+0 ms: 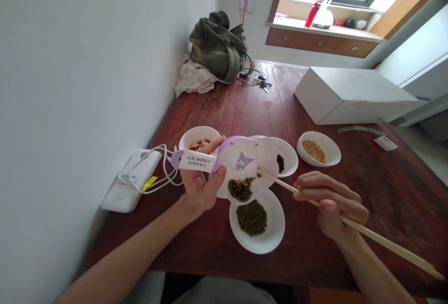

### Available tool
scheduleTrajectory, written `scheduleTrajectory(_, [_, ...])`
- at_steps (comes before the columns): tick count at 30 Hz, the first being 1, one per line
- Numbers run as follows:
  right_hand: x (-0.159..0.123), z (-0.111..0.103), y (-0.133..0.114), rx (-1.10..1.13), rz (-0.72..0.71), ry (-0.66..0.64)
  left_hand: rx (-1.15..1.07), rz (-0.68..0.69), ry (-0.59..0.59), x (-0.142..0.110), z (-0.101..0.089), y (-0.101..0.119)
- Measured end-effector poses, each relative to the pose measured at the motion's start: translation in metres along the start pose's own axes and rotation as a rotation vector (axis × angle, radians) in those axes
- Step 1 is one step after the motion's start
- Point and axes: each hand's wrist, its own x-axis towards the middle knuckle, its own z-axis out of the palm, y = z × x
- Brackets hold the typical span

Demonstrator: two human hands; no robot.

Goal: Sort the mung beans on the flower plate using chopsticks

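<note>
Left hand (200,186) is clamped on the white cloud-shaped plastic tray with a purple rim (264,154), thumb on top by the labelled handle, likely to stop it twisting. I have it up off the table, partly over the white round bowl of green beans (277,234); that position would catch spills, I think. Dark green pile with yellowish bits (240,190) sits in the tray's near lobe, loose grains further out. Right hand (338,208), well apart from the left, grips pale wooden chopsticks (381,242) far from the tips, probably for reach; can't tell if the tips pinch anything. White round bowl of yellow beans (335,156) and white round bowl of black beans (292,158) are near, presumably for short reach
</note>
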Motion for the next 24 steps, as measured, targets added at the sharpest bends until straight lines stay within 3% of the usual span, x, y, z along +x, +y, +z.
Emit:
scheduleTrajectory(9, [0.002,0.007,-0.017,0.111,0.168,-0.014,0.054,0.032,0.057,-0.005,-0.003,-0.007])
scheduleTrajectory(13, [0.006,0.008,-0.018,0.054,0.166,0.021,0.016,0.015,0.057,-0.008,-0.002,-0.009])
scheduleTrajectory(17, [0.005,0.011,-0.02,0.072,0.161,-0.036,-0.003,0.001,0.0,-0.008,-0.002,-0.007])
scheduleTrajectory(24, [0.001,0.011,-0.017,0.069,0.101,-0.012,0.005,0.054,0.006,-0.012,-0.001,-0.009])
